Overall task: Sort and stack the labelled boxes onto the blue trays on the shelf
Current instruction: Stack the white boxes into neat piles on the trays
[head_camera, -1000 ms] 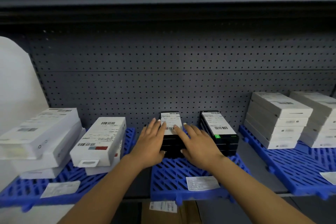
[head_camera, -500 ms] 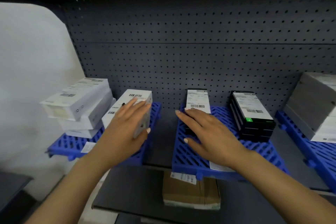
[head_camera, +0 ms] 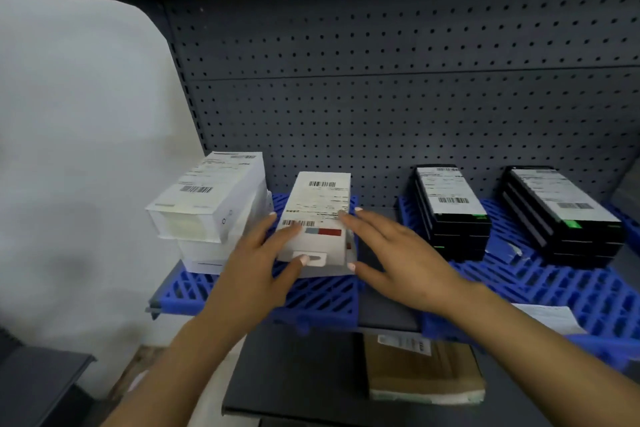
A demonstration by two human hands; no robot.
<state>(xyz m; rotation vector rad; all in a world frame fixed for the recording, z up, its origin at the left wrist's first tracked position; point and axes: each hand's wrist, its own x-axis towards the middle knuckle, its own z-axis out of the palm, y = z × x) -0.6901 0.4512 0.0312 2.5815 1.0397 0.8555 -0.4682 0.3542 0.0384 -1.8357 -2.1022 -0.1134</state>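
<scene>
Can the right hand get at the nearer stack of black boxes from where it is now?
Probably yes. The right hand rests open beside the white box, and the nearer stack of black boxes stands just to its right on the blue tray, with nothing between them.

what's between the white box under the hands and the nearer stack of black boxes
In the head view, the right hand and a bare strip of dark shelf separate the white box from the black stack.

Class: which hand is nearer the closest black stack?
Right. The right hand lies just left of the black stack; the left hand is farther, beyond the white box.
</scene>
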